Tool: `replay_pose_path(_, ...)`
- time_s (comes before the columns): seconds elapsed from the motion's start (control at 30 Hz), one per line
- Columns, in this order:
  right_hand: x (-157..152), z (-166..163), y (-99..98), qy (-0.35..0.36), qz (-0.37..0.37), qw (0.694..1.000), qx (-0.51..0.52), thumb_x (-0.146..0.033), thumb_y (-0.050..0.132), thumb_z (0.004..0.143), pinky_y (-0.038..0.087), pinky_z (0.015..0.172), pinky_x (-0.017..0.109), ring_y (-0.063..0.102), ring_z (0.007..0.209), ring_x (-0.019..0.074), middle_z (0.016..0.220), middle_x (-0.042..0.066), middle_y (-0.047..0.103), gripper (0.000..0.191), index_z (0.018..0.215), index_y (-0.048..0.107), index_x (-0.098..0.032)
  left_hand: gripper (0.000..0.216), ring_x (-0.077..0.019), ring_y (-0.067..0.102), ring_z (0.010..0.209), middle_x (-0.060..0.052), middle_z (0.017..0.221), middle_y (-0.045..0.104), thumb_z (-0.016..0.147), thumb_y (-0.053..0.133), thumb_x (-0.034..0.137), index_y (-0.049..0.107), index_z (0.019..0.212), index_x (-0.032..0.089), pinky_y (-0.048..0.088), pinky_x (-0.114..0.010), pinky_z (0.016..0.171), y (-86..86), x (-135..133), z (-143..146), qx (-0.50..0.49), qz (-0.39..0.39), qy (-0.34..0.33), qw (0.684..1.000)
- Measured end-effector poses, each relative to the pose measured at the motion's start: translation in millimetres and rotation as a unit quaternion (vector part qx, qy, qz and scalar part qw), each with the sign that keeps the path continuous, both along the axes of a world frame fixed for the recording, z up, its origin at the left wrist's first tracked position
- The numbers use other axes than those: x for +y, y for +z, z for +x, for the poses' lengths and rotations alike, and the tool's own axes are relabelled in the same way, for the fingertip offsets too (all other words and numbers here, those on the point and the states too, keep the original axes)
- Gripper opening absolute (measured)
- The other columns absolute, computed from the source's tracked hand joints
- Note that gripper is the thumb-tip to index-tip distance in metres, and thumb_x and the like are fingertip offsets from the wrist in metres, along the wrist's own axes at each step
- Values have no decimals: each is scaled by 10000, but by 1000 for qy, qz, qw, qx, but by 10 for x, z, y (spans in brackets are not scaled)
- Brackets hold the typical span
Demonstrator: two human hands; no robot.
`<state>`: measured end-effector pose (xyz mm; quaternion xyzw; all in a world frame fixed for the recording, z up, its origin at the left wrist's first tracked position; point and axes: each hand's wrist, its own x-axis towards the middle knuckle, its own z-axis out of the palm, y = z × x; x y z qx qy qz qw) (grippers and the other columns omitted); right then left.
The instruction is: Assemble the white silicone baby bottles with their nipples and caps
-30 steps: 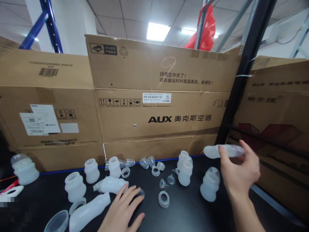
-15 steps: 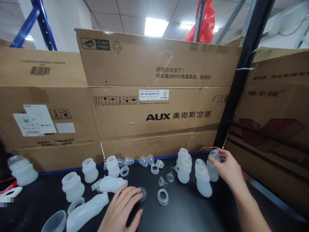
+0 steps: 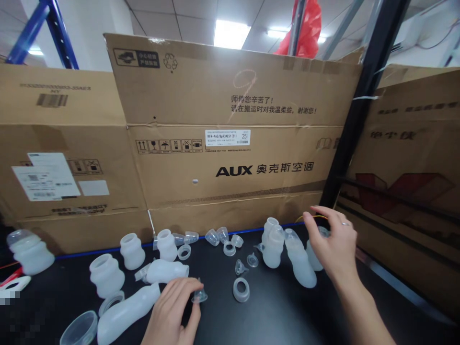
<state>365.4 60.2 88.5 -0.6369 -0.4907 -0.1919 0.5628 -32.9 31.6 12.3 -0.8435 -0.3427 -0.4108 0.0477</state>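
Note:
My left hand (image 3: 172,311) pinches a small clear silicone nipple (image 3: 199,295) just above the black tabletop (image 3: 273,311), beside a long translucent bottle lying on its side (image 3: 125,311). My right hand (image 3: 332,247) hovers with fingers apart over a capped translucent bottle (image 3: 314,256) standing at the right; it is not gripping it. Another capped bottle (image 3: 300,261) leans against that one, next to an upright bottle (image 3: 272,244).
Several translucent bottles (image 3: 106,275), rings (image 3: 241,289), clear caps (image 3: 213,236) and nipples (image 3: 251,260) lie scattered on the table. A clear lid (image 3: 79,328) sits at front left. Large cardboard boxes (image 3: 230,134) wall the back. A black rack post (image 3: 359,105) rises at right.
My right hand set a capped bottle upright at the right and let go of it. My left hand, flat on the table before, has picked up a small nipple.

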Motion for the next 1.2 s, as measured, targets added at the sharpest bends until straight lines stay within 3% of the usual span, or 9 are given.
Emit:
replay_pose_path(0.07, -1, -178, 35, 95, 2, 993, -72, -524, 585, 982, 491, 999, 461, 678, 1106, 311, 1145, 107, 738, 353, 1142, 700, -232, 210, -223, 754, 867, -44, 965, 766, 943, 585, 120, 626, 1103, 249, 627, -319, 766, -21, 9, -16, -3, -6, -6, 1000)
replay_pose_path(0.13, 24, -324, 9, 134, -52, 984, -109, -534, 594, 986, 507, 969, 452, 694, 1084, 304, 1139, 92, 752, 351, 1155, 701, -245, 181, -222, 753, 847, -40, 943, 764, 955, 585, 133, 632, 1083, 251, 626, -317, 747, -39, 15, -19, -7, -17, -8, 1000)
replay_pose_path(0.27, 77, -455, -121, 123, -167, 973, -100, -602, 550, 994, 534, 925, 448, 719, 1055, 314, 1157, 84, 760, 429, 1166, 706, -241, 132, -219, 744, 806, -29, 905, 759, 968, 605, 170, 640, 1059, 259, 620, -321, 715, -64, 11, 2, -14, -38, -7, 999)
replay_pose_path(0.57, 74, -399, -194, 150, -251, 955, -43, -669, 665, 885, 554, 779, 421, 746, 960, 336, 1105, 64, 789, 499, 1184, 720, -273, 159, -206, 745, 775, -19, 886, 768, 953, 593, 138, 645, 1046, 256, 622, -307, 696, 19, -30, 27, -3, -28, -26, 999)
replay_pose_path(0.7, 183, -259, -287, 172, -217, 961, 15, -516, 415, 1037, 572, 899, 440, 735, 1068, 299, 1199, 94, 770, 436, 1259, 669, -241, 169, -201, 734, 744, -7, 857, 770, 955, 566, 122, 641, 1027, 256, 613, -311, 683, 44, -42, 38, -8, -21, -25, 999)
replay_pose_path(0.77, 239, -180, -344, 168, -209, 963, 23, -366, 327, 1033, 568, 952, 458, 732, 1086, 289, 1169, 131, 767, 433, 1253, 654, -186, 166, -196, 726, 727, 1, 851, 773, 959, 566, 129, 645, 1018, 262, 606, -306, 673, 37, -44, 31, -4, -27, -24, 999)
replay_pose_path(0.93, 285, -103, -497, 200, -252, 947, -6, -195, 487, 791, 535, 1039, 470, 716, 1111, 303, 1114, 128, 762, 421, 1147, 711, -175, 142, -179, 720, 687, 21, 826, 770, 960, 564, 160, 647, 979, 274, 579, -277, 627, -6, -57, -7, 1, -45, -2, 999)
replay_pose_path(1.2, 267, -34, -705, 184, -349, 919, 2, -232, 661, 748, 585, 880, 465, 774, 980, 356, 984, 106, 799, 418, 1162, 719, -207, 151, -153, 674, 586, 42, 702, 687, 928, 534, 148, 592, 852, 266, 525, -237, 560, -17, -52, 1, 12, -56, 27, 998)
